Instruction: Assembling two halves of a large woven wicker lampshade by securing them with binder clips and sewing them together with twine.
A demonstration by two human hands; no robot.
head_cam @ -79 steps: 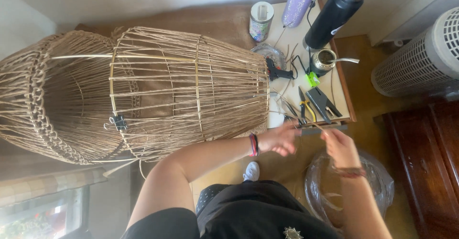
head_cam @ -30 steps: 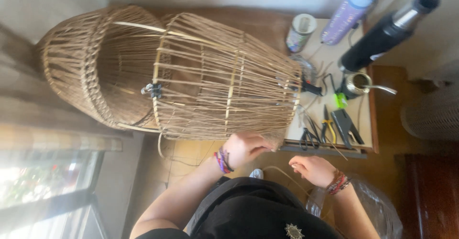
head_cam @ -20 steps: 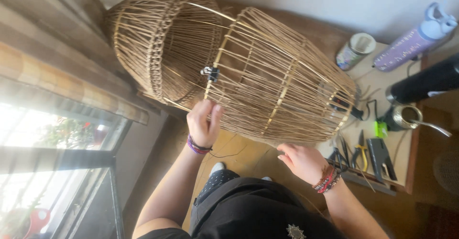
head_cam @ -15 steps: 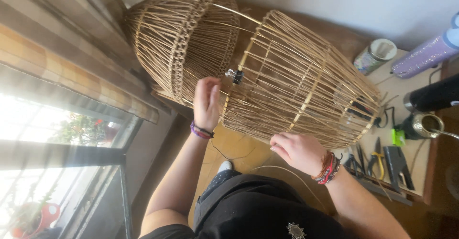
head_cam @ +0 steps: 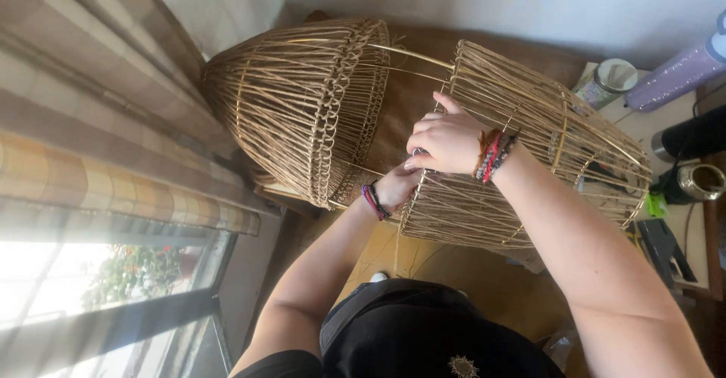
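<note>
**Both hands set at the rim of a wicker frame**

The right hand (head_cam: 448, 142) is laid over the open rim of the cage-like rattan frame (head_cam: 529, 158), fingers curled down onto the rim and the thumb raised; whether a strand is pinched cannot be told. The left hand (head_cam: 399, 187) is reached up from below, its fingers hidden behind the right hand, so its grip cannot be made out. The frame is lain on its side, just beside a woven rattan dome (head_cam: 302, 109).
</note>
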